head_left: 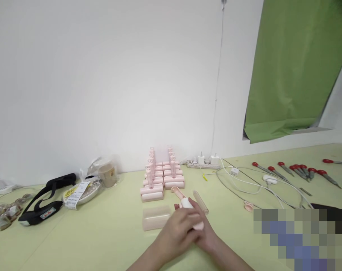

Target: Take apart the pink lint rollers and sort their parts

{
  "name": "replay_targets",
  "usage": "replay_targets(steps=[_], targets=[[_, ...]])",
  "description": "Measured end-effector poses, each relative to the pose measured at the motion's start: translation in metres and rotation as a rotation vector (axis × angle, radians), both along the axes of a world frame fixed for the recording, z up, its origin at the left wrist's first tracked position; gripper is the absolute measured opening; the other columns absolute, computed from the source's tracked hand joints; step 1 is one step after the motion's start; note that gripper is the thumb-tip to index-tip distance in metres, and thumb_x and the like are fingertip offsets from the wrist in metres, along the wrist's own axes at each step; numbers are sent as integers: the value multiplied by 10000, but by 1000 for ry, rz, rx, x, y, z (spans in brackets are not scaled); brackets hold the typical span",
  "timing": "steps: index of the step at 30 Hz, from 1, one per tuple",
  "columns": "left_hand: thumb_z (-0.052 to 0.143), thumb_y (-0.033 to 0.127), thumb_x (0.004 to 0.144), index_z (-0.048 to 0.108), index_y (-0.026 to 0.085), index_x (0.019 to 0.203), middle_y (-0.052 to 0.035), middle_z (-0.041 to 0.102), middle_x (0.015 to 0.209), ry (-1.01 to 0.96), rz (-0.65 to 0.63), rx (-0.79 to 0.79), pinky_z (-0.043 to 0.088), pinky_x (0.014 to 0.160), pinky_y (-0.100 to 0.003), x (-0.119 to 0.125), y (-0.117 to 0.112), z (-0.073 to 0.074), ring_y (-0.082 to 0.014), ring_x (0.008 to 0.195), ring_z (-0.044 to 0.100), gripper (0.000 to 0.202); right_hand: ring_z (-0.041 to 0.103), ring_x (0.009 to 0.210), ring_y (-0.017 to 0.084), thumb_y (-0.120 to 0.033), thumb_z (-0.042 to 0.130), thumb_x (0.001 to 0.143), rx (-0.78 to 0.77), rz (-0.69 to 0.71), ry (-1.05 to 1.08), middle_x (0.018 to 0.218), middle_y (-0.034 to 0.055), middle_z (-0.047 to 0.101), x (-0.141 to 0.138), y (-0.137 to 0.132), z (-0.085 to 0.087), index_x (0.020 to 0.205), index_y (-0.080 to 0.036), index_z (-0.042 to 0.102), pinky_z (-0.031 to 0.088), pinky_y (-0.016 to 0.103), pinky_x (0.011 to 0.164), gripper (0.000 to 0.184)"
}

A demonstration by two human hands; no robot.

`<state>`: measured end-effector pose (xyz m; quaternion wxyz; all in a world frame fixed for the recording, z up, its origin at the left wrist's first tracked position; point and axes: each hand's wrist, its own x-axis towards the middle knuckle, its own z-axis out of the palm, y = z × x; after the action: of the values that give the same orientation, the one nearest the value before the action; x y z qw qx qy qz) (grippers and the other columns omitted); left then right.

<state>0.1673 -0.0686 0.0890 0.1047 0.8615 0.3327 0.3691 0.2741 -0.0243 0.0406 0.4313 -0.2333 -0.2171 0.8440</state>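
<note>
Both hands are together over the table's front middle, around a lint roller (187, 203) with a white roll and a pink handle pointing away from me. My left hand (178, 227) lies over its near end with fingers curled. From the right, my right hand (207, 230) wraps round the roll, and the left fingers partly hide it. A translucent pink cover (156, 217) lies just left of my hands. Behind my right hand rests a clear pinkish tube (201, 202). Beyond stand two rows of pink lint rollers (151, 192), their handles upright.
A power strip (203, 164) with white plugs sits by the wall; cables (244, 182) spread rightwards. Several red-ended grey tools (300, 171) lie at far right. A small pink ring piece (248, 206) is nearer. Leftwards are a wrapped cup (108, 176), a packaged bowl (86, 190) and a black strap (42, 203).
</note>
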Motion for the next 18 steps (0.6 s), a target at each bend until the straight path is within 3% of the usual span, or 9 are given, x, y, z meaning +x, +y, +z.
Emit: replay_targets(steps=[2, 5, 7, 9, 12, 15, 18], targets=[[430, 276, 824, 562, 220, 1051, -72, 558, 1102, -304, 157, -198, 398, 874, -308, -12, 8, 5, -185, 1027, 494, 269, 573, 544, 88, -442, 560, 714, -98, 29, 51, 625, -13, 589, 0, -3, 8, 767, -181, 557, 464, 160, 451, 267], [476, 343, 788, 623, 221, 973, -51, 590, 1050, -567, 267, -438, 409, 846, -295, -23, 19, 7, -197, 988, 518, 266, 538, 493, 82, -457, 513, 744, -16, 144, 20, 712, 26, 601, -1, -9, 16, 831, -154, 557, 408, 156, 370, 318], [495, 393, 763, 633, 201, 971, -51, 627, 916, -593, 235, -594, 460, 676, -257, -24, 22, 4, -175, 791, 571, 315, 521, 474, 79, -483, 476, 757, 58, 206, -36, 723, 38, 590, -2, -13, 16, 819, -133, 567, 380, 155, 345, 367], [475, 425, 767, 607, 184, 1027, -34, 620, 772, -567, 197, -719, 422, 503, -213, -23, 21, 0, -115, 562, 524, 379, 509, 464, 77, -509, 442, 764, 86, 249, -76, 651, 30, 558, -2, -16, 15, 753, -111, 577, 368, 150, 341, 421], [422, 423, 798, 570, 188, 1084, -26, 597, 793, -523, 168, -726, 384, 466, -191, -21, 16, -2, -67, 483, 448, 399, 503, 456, 81, -530, 414, 769, 99, 282, -112, 555, 13, 505, -2, -16, 13, 695, -93, 578, 364, 151, 342, 473], [399, 407, 814, 562, 210, 1096, -49, 585, 934, -445, 134, -631, 423, 532, -203, -22, 11, -2, -95, 595, 503, 381, 509, 463, 94, -528, 420, 769, 106, 277, -130, 546, 13, 510, -1, -15, 13, 700, -100, 576, 370, 164, 347, 461], [455, 396, 787, 559, 216, 1100, -52, 597, 939, -410, 88, -644, 451, 565, -215, -26, 13, -1, -139, 701, 545, 375, 528, 490, 111, -516, 440, 768, 95, 265, -120, 553, 15, 531, -1, -15, 16, 718, -123, 572, 391, 184, 386, 418]])
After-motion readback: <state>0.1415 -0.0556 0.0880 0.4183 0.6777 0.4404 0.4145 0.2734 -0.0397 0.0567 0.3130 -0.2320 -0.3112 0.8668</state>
